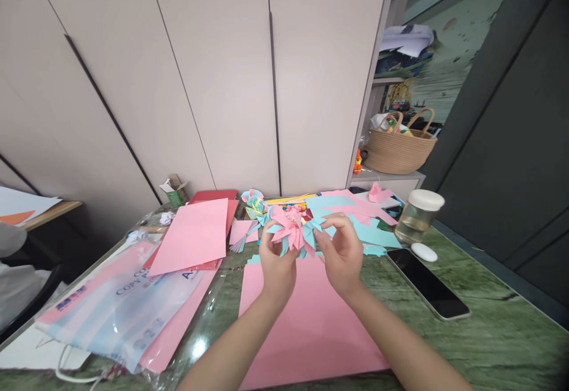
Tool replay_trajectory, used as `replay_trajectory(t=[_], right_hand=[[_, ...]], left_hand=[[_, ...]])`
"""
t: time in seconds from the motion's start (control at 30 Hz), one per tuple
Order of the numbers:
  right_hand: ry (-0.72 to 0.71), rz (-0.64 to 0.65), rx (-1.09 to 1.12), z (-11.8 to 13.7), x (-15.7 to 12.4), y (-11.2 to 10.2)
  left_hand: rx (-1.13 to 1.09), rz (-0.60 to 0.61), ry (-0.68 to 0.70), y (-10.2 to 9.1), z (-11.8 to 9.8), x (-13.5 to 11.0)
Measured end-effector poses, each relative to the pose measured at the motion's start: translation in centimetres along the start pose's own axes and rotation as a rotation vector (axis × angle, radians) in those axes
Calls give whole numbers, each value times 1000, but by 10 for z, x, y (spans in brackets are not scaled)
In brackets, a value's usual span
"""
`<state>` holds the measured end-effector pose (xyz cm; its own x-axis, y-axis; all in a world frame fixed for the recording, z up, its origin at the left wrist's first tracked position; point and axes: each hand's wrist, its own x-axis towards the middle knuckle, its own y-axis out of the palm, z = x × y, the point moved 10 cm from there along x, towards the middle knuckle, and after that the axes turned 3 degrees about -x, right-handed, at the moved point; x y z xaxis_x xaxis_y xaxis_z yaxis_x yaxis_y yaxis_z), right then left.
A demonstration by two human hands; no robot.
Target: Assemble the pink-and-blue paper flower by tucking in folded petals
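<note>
Your left hand (278, 263) and right hand (342, 252) both pinch the pink-and-blue folded paper flower (296, 232), apparently well assembled; the pink sheet (306, 326) beneath lies unfolded, unused.

The plastic paper pack (128, 308) reads "COPY", then seemingly "A", the rest hidden by pink sheets.

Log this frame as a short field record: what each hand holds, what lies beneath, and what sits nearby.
left hand: grips the pink and blue folded paper piece from its left side
right hand: pinches the same piece from its right side
beneath: large pink sheet on green table
left of hands: copy paper pack, loose pink sheet
right of hands: phone, lidded jar
behind: woven basket on a shelf
</note>
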<state>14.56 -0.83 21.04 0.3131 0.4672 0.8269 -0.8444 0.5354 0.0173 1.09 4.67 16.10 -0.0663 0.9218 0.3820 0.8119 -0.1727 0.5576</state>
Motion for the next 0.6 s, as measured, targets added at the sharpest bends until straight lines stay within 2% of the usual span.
replay_trajectory(t=[0.1,0.23,0.37,0.6], right_hand=[[132,50,100,-8,2,3],[158,103,106,-7,6,4],[99,152,32,-2,10,6],[-123,102,-99,17,7,6]], left_hand=[[-37,26,-22,-1,3,2],[-73,78,-64,3,7,5],[-103,80,-73,4,8,6],[-147,42,-65,3,6,2]])
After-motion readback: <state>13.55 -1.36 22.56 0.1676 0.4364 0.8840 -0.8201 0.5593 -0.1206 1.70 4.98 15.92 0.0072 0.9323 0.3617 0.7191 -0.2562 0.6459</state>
